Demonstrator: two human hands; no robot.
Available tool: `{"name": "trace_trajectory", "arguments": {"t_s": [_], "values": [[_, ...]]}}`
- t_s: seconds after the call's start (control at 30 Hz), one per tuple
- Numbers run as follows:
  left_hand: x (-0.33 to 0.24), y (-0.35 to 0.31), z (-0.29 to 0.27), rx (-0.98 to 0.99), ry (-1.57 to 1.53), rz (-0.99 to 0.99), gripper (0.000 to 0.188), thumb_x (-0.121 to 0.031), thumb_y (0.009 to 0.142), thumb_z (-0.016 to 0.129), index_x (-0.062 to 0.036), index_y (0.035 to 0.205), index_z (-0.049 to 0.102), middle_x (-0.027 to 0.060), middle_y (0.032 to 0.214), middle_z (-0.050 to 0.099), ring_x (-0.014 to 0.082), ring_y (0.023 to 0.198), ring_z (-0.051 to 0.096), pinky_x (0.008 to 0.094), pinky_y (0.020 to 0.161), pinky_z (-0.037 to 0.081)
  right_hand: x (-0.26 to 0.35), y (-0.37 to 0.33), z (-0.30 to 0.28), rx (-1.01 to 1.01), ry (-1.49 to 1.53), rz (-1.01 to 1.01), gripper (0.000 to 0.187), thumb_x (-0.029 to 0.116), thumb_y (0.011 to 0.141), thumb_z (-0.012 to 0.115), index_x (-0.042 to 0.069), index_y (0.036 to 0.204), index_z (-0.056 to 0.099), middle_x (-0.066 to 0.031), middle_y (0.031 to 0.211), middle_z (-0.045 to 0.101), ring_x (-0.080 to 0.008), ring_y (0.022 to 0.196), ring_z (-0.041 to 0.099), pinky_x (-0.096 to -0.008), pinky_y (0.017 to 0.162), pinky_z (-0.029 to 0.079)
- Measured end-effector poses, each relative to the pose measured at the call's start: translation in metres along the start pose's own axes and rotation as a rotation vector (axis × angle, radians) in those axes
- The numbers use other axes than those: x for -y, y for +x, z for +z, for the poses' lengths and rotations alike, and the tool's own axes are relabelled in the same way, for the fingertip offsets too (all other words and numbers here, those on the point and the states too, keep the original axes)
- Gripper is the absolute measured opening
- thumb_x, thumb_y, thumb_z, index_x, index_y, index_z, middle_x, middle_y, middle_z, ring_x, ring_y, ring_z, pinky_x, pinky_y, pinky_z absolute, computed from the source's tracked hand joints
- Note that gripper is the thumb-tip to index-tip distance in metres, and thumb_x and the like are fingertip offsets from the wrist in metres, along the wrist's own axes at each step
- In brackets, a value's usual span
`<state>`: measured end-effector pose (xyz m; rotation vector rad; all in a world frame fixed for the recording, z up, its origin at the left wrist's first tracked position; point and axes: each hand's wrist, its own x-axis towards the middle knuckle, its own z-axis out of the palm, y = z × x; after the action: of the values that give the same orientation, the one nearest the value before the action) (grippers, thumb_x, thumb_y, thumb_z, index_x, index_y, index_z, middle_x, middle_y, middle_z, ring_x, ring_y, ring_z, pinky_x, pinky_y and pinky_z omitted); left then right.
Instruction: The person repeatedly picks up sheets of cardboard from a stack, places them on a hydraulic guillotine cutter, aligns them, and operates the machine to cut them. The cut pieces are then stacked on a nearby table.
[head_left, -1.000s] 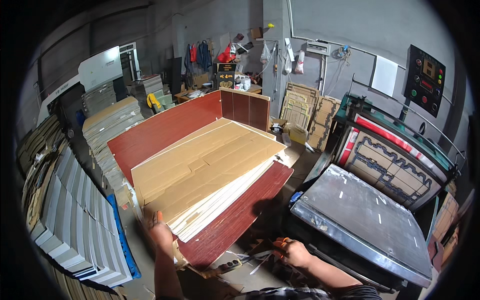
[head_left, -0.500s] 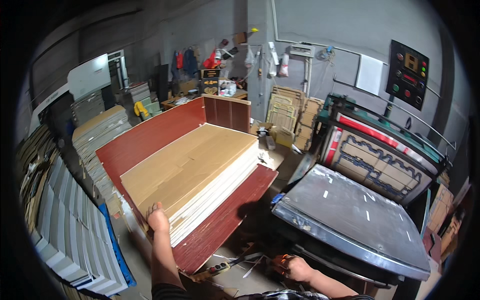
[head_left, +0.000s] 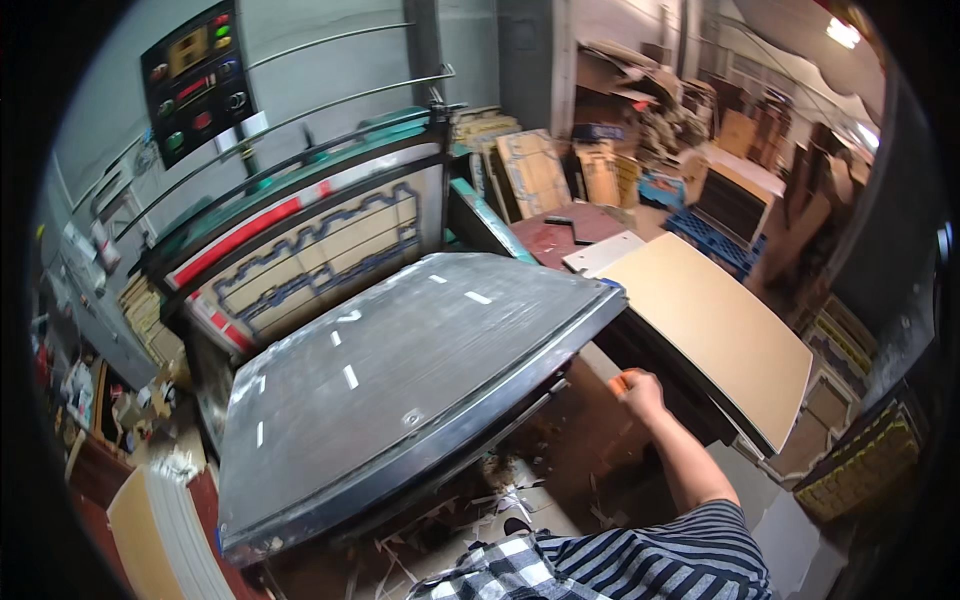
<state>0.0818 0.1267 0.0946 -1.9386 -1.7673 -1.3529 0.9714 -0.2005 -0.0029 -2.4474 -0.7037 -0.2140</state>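
My right hand (head_left: 643, 394) is in the gap between the flat metal bed (head_left: 380, 360) of a press and a tan cardboard sheet (head_left: 715, 325) to the right. Its fingers are curled closed, with a bit of orange at the tips; I cannot make out whether this is a held thing or a finger cover. The hand touches neither the bed nor the sheet. My left hand is out of view. Several white strips lie on the dark bed. Behind it stands the press's upright plate with a tan cutting board (head_left: 320, 255) edged by dark wavy strips.
A control panel (head_left: 195, 85) with coloured buttons hangs at the upper left. Paper scraps (head_left: 510, 500) litter the floor by my foot. At the lower left is a stack of boards (head_left: 165, 530). A blue pallet (head_left: 715, 240) and leaning boards (head_left: 535, 170) stand beyond on the right.
My view has swung right, from the cardboard stack to the press and the sheet beyond it. My left hand, which rested on the stack's near corner, has left the view.
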Motion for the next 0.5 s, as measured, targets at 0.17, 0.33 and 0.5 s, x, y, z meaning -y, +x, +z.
{"name": "trace_trajectory", "arguments": {"t_s": [0.17, 0.33, 0.5], "values": [[-0.177, 0.066, 0.165, 0.196, -0.214, 0.152, 0.062, -0.015, 0.08, 0.063, -0.0024, 0.138, 0.044, 0.0183, 0.139, 0.047, 0.0323, 0.129, 0.043, 0.0441, 0.104, 0.034, -0.155, 0.079, -0.031, -0.016, -0.533, 0.466, 0.088, 0.038, 0.074, 0.078, 0.006, 0.143, 0.033, -0.0154, 0.151, 0.031, -0.0346, 0.135, 0.033, -0.0459, 0.108, 0.032], [-0.395, 0.048, 0.206, 0.485, -0.209, 0.435, 0.045, -0.003, 0.082, 0.061, 0.0014, 0.126, 0.055, 0.0171, 0.138, 0.05, 0.0322, 0.132, 0.043, 0.0384, 0.11, 0.03, -0.207, 0.072, -0.043, 0.134, -0.554, 0.595, 0.106, 0.045, 0.063, 0.084, 0.005, 0.144, 0.029, -0.0174, 0.152, 0.025, -0.0355, 0.138, 0.027, -0.0554, 0.109, 0.027], [-0.447, 0.024, 0.232, 0.672, -0.243, 0.574, 0.039, -0.006, 0.082, 0.064, 0.0024, 0.119, 0.058, 0.0172, 0.133, 0.054, 0.0348, 0.126, 0.048, 0.0402, 0.106, 0.036, -0.236, 0.072, -0.062, 0.268, -0.554, 0.346, 0.076, 0.034, 0.068, 0.083, 0.001, 0.123, 0.042, -0.0207, 0.132, 0.042, -0.0359, 0.118, 0.044, -0.0462, 0.094, 0.042]]}}
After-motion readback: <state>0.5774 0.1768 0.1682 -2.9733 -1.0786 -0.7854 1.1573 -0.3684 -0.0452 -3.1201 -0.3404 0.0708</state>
